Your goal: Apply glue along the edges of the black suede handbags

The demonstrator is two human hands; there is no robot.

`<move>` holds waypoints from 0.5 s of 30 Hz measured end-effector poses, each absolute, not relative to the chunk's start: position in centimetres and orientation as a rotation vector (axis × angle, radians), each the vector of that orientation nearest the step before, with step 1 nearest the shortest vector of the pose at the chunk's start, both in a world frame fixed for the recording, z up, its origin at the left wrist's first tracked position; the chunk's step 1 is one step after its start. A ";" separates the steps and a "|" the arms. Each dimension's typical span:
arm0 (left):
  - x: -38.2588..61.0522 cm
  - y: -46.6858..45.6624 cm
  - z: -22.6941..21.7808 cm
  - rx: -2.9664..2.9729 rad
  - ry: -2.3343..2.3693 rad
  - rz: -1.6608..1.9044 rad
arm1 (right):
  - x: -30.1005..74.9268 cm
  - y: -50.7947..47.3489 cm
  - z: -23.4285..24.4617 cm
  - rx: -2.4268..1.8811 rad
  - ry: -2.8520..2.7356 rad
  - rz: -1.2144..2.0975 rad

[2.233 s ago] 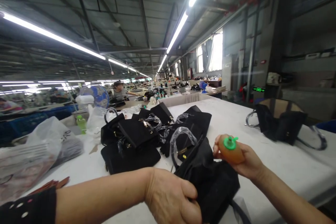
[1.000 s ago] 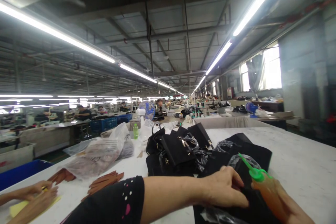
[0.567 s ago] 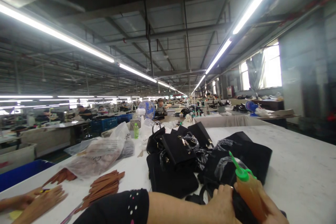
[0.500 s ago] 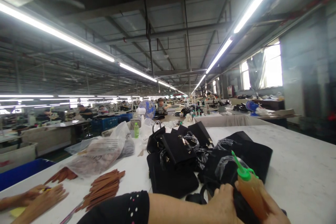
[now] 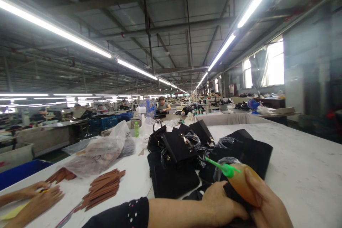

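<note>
My right hand point(image 5: 272, 203) is wrapped round a squeeze bottle point(image 5: 244, 183) of amber liquid with a green nozzle. The bottle is tilted, its nozzle pointing left. Beside it, my left hand point(image 5: 220, 203) grips a black bag piece point(image 5: 235, 194), and my forearm in a dark dotted sleeve crosses the lower middle. What lies under my left fingers is partly hidden. Just beyond both hands, black handbags point(image 5: 173, 174) lie heaped on the white table point(image 5: 307, 171), some with plastic-wrapped handles.
A fanned pile of brown strips point(image 5: 103, 188) lies left of my sleeve. At the far left are a co-worker's hands point(image 5: 40, 199), near more brown pieces. A clear plastic bag point(image 5: 103, 153), a green bottle point(image 5: 136, 129) and a blue fan point(image 5: 147, 108) stand further back.
My right hand has tipped the squeeze bottle from nearly upright to leaning left, bringing the nozzle lower and leftward. My left hand has shifted slightly left. The view has moved a little.
</note>
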State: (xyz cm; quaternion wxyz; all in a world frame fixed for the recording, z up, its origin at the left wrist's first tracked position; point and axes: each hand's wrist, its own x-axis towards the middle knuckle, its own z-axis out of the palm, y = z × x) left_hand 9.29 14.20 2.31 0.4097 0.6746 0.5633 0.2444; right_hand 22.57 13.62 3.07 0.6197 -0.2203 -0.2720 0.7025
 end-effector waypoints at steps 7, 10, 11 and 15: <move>9.6 15.4 4.6 2.048 1.505 0.346 | 22.1 13.8 3.1 -0.520 -0.785 1.431; 9.5 15.8 5.1 2.200 1.509 0.158 | 23.2 13.8 3.3 -0.566 -0.779 1.364; 9.5 15.7 5.3 2.224 1.536 0.097 | 24.0 13.6 3.3 -0.588 -0.782 1.351; 8.9 14.7 6.1 2.246 1.737 -0.054 | 28.2 12.4 2.6 -0.713 -0.730 1.273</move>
